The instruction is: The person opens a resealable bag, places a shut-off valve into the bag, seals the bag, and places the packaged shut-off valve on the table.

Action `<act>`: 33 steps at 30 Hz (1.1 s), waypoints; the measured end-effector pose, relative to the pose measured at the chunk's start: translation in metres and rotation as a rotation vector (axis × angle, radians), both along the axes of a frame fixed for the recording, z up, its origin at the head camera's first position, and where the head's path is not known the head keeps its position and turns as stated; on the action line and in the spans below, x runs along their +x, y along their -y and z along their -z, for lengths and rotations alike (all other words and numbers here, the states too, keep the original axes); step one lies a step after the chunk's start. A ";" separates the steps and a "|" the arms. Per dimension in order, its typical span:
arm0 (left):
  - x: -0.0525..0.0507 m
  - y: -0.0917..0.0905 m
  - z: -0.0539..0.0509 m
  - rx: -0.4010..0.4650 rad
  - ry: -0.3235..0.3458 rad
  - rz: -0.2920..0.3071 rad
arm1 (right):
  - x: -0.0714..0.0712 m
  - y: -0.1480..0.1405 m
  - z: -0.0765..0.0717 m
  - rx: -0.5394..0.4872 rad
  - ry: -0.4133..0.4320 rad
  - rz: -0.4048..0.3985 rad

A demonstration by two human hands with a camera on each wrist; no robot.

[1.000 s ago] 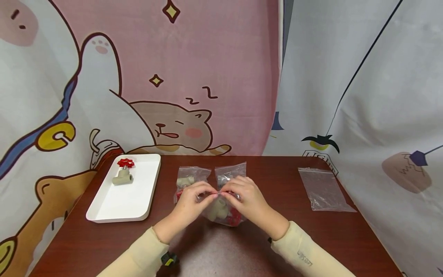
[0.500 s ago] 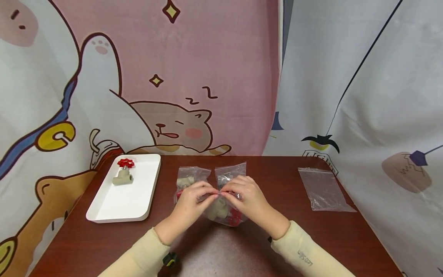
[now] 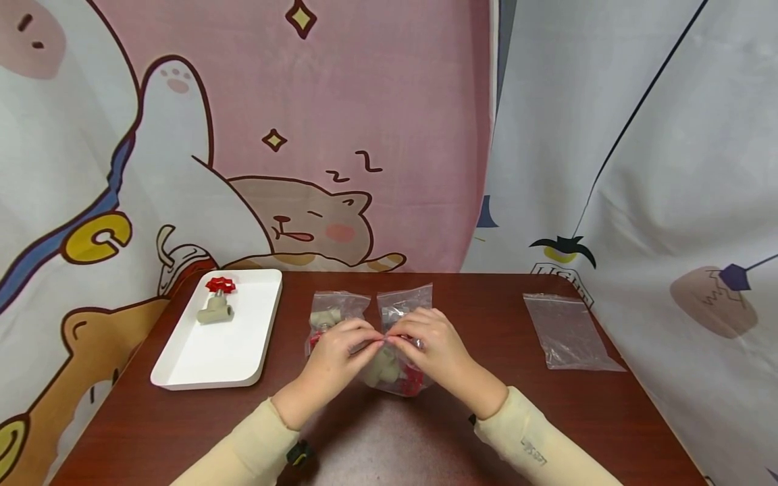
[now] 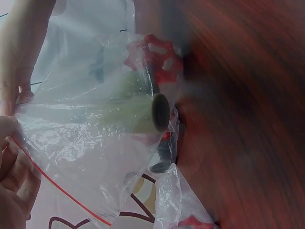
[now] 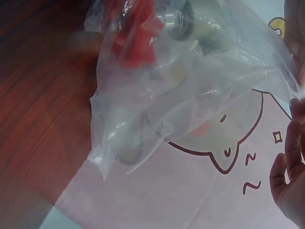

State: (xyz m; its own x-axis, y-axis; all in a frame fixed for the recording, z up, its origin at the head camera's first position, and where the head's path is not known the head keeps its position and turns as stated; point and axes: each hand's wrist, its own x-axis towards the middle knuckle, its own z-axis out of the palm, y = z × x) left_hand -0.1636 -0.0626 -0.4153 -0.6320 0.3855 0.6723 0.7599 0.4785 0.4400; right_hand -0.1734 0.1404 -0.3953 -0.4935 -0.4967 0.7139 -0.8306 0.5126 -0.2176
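My left hand (image 3: 334, 354) and right hand (image 3: 434, 347) meet fingertip to fingertip, each pinching the top edge of a clear zip bag (image 3: 371, 376). Inside this bag is a beige valve (image 4: 131, 112) with a red handwheel (image 4: 162, 57), its round pipe end showing in the left wrist view. A red zip line (image 4: 71, 193) runs along the bag's mouth. Just beyond the hands lie two more clear bags, a left one (image 3: 352, 303) with a beige and red valve inside and a right one (image 3: 410, 298) whose contents are mostly hidden by my right hand.
To the left stands a white tray (image 3: 231, 358) with one beige valve (image 3: 215, 309) with a red handwheel on it. A flat clear zip bag (image 3: 568, 331) lies near the table's right edge. A printed curtain (image 3: 389, 101) hangs behind the table (image 3: 498, 337).
Both hands keep their pinch on the bag's top edge, almost in the same place. The valve bag sways very slightly; the tray and the other bags stay put.
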 end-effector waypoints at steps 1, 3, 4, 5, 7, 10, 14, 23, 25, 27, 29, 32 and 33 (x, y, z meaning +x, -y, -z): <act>0.000 0.000 0.001 0.004 0.010 0.001 | 0.000 0.000 0.000 0.002 0.000 -0.001; 0.000 0.000 0.001 0.014 0.023 0.005 | -0.001 0.000 0.000 0.005 0.001 -0.002; 0.000 0.000 0.001 0.020 0.031 0.007 | -0.001 0.000 0.000 0.004 0.000 -0.004; 0.000 0.001 0.001 0.026 0.038 0.009 | -0.001 0.000 0.000 0.004 -0.001 -0.006; 0.000 0.001 0.001 0.035 0.047 0.013 | -0.001 0.000 0.000 0.003 0.002 -0.009; 0.000 0.001 0.001 0.043 0.049 0.016 | -0.001 0.001 0.000 -0.003 0.004 -0.015; -0.001 0.000 0.001 0.043 0.032 0.013 | 0.000 0.001 0.000 -0.004 0.009 -0.016; 0.000 -0.001 0.001 0.028 0.053 0.016 | 0.002 0.000 0.002 -0.006 0.028 -0.003; 0.000 0.000 0.002 0.017 0.070 0.018 | 0.002 0.000 0.002 -0.006 0.029 0.002; 0.000 0.001 0.003 0.000 0.086 0.014 | 0.002 -0.001 0.003 -0.004 0.032 0.003; 0.000 0.002 0.004 -0.013 0.098 0.010 | 0.002 -0.001 0.003 -0.002 0.038 0.004; 0.000 0.002 0.006 -0.019 0.091 0.013 | 0.002 -0.002 0.004 -0.012 0.066 -0.001; 0.001 0.002 0.005 -0.014 0.087 0.016 | 0.002 -0.002 0.004 -0.019 0.080 -0.007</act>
